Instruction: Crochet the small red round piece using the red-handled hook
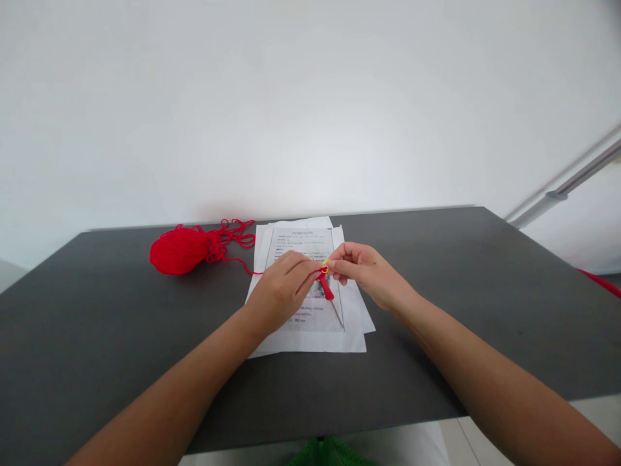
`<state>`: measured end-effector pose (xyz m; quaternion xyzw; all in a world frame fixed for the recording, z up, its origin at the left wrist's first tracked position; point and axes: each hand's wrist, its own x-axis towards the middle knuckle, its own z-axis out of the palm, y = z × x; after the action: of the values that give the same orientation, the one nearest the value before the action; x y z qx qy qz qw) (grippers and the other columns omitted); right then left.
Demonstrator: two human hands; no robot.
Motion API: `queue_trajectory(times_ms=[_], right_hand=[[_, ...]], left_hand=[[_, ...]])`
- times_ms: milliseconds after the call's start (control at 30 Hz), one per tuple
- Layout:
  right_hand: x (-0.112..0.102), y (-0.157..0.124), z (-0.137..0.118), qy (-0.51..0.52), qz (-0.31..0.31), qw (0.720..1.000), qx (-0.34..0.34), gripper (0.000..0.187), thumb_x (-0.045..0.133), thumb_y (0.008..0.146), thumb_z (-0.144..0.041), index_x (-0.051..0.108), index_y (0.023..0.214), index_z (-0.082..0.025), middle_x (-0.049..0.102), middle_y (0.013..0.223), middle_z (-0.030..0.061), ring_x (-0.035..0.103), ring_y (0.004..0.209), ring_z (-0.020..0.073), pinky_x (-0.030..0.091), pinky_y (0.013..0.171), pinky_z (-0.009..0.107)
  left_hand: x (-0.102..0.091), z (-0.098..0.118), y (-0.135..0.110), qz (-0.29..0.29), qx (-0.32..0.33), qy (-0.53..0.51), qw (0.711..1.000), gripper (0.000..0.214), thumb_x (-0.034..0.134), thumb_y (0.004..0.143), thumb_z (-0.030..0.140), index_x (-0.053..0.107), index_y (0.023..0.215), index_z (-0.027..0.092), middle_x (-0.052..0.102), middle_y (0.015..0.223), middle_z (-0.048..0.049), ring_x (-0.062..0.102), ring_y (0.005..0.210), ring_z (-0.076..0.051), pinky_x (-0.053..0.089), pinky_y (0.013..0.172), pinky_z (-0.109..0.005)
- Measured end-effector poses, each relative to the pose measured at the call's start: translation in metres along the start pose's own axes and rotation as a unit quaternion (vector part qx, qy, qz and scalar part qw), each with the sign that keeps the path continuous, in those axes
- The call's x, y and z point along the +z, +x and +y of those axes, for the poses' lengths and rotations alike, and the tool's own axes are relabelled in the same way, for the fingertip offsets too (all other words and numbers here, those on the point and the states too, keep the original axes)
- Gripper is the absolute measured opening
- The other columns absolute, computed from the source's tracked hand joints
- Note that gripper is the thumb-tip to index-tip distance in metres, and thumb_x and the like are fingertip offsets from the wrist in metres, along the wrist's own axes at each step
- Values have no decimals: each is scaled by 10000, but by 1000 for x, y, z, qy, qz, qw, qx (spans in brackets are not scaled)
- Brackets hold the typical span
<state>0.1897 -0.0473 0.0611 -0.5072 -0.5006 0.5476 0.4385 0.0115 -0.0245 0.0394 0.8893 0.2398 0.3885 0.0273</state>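
Both hands meet above a stack of printed paper sheets [310,323] on a dark grey table [436,310]. My left hand [284,288] is closed in a pinch on red yarn at the fingertips. My right hand [361,266] is closed too, pinching a small yellow bit where a crochet hook [330,294] with a red grip and a metal shaft hangs down toward the paper. A ball of red yarn [178,250] lies at the back left, with loose loops and a strand running toward my hands.
A white wall stands right behind the table's far edge. A metal rail [567,188] slants at the right, with a red strip [601,281] below it. Something green [330,453] shows under the table's near edge.
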Motion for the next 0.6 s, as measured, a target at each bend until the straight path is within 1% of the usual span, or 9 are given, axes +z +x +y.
queue_trajectory(times_ms=[167,300,400,600], right_hand=[[2,1,2,30,1,999,20,97,640,672,-183,546,657,-163,567,528,-34,501,485,81,396,510,221],[3,3,6,29,1,999,20,113,651,671,-176,541,651,-162,580,526,-31,514,489,83,406,514,220],[4,5,12,14,3,1000,13,113,656,669,-179,547,647,-162,589,535,-27,524,498,87,413,521,223],[4,8,20,-24,6,1000,-13,117,648,681,-216,545,656,-164,589,558,-21,523,506,94,410,526,232]], left_hand=[[-1,0,0,-6,23,13,1000,147,467,888,140,603,944,153,625,829,-66,562,776,-157,527,735,-315],[-2,0,1,-36,47,67,996,161,453,873,96,609,907,118,620,807,-86,546,767,-179,520,704,-323],[-1,-1,0,-56,42,89,994,178,442,864,77,613,860,126,617,788,-83,547,763,-187,516,692,-323],[-2,-1,0,-105,6,106,989,177,450,862,81,610,808,132,595,766,-76,547,757,-191,503,682,-314]])
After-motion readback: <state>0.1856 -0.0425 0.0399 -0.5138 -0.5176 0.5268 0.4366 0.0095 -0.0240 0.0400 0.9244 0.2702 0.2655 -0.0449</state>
